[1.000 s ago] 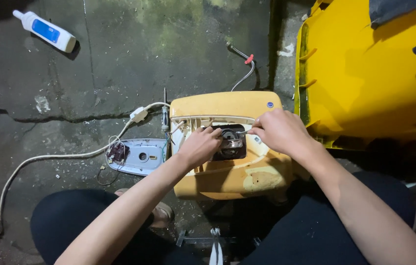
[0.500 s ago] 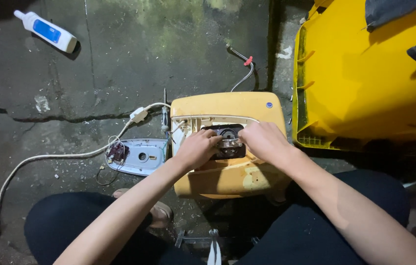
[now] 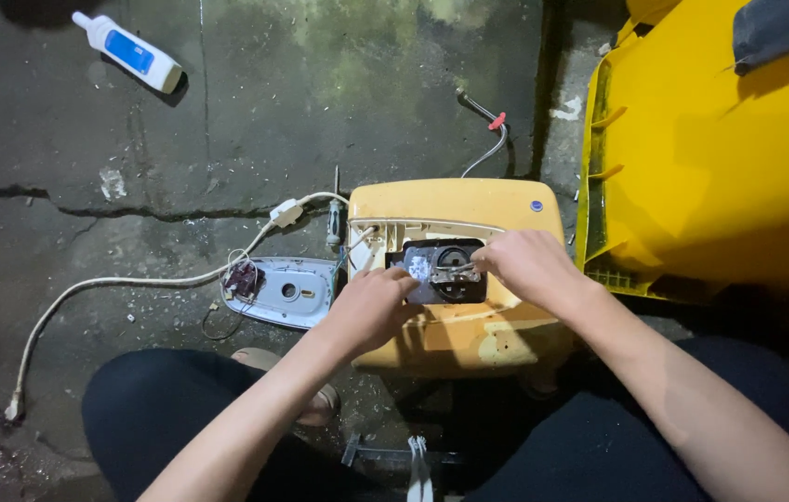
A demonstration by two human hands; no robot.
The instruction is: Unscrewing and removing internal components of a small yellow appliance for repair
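Here the yellow casing [image 3: 455, 279] lies flat on the floor [image 3: 320, 112] between the knees, so the left hand [image 3: 371, 307] presses loosely on its edge to steady it while the right hand [image 3: 529, 265] pinches a small metal part [image 3: 455, 272] over the dark opening [image 3: 436, 270].

We see a yellow casing [image 3: 455, 279] of smooth plastic, faintly glossy and scuffed pale near its lower edge. In its opening sits a dark part [image 3: 439, 270] with small bright metal pieces that catch the light. Left of the casing lies a grey plate [image 3: 287, 292], smooth with a dull sheen, and a white cord [image 3: 125, 284] in matt plastic sheathing. Right of the casing, a yellow bin [image 3: 720, 167] looks like glossier, grimy-edged plastic. The floor [image 3: 320, 93] around the casing is rough, cracked concrete, stained and gritty. Far left of the casing, a white bottle [image 3: 129, 52] looks smooth plastic.
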